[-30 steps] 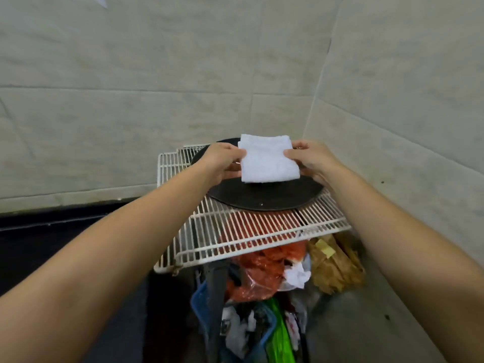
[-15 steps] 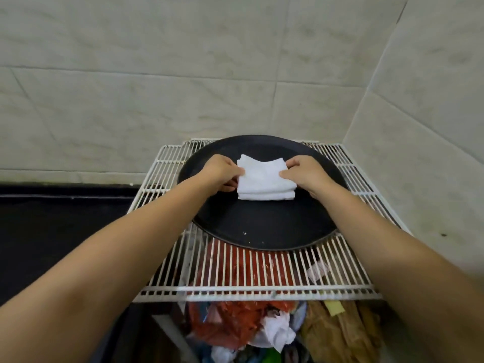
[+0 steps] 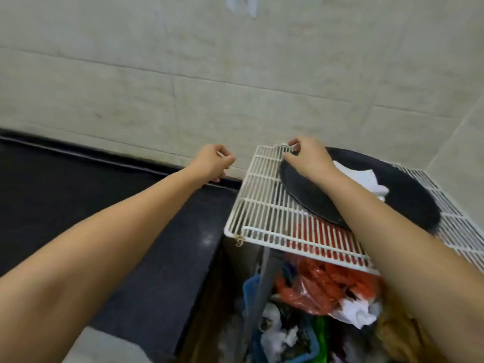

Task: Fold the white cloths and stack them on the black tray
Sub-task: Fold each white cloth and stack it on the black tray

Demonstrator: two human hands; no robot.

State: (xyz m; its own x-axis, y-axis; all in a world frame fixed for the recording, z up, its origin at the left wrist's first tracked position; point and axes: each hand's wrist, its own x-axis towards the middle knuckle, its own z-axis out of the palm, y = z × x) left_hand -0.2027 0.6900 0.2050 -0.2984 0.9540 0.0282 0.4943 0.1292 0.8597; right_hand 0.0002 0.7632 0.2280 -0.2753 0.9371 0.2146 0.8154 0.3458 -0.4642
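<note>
One folded white cloth [image 3: 362, 179] lies on the black tray [image 3: 408, 203], partly hidden behind my right forearm; the tray sits on the white wire shelf [image 3: 262, 205] in the corner of the tiled wall [image 3: 183, 74]. My right hand [image 3: 306, 159] hovers over the shelf's far left corner and the tray's left rim, fingers loosely curled and holding nothing that I can make out; whether the fingertips touch the wire I cannot tell. My left hand [image 3: 213, 163] is off the shelf altogether, out over the dark desk [image 3: 117, 205] to the left, fingers loosely curled, empty. Judgement: this cloth counts as placed, and the next step is to fetch another cloth to fold. No unfolded cloth shows on the desk; some pale fabric hangs at the top edge [image 3: 242, 6], blurred, identity uncertain. Key relation: the placed cloth lies to the right of and nearer than both hands, its long axis running roughly along the tray from far-left to near-right, and the right hand is by far the nearer. Below the shelf sit red plastic bags [image 3: 322, 284] and mixed clutter, not part of the task.
</note>
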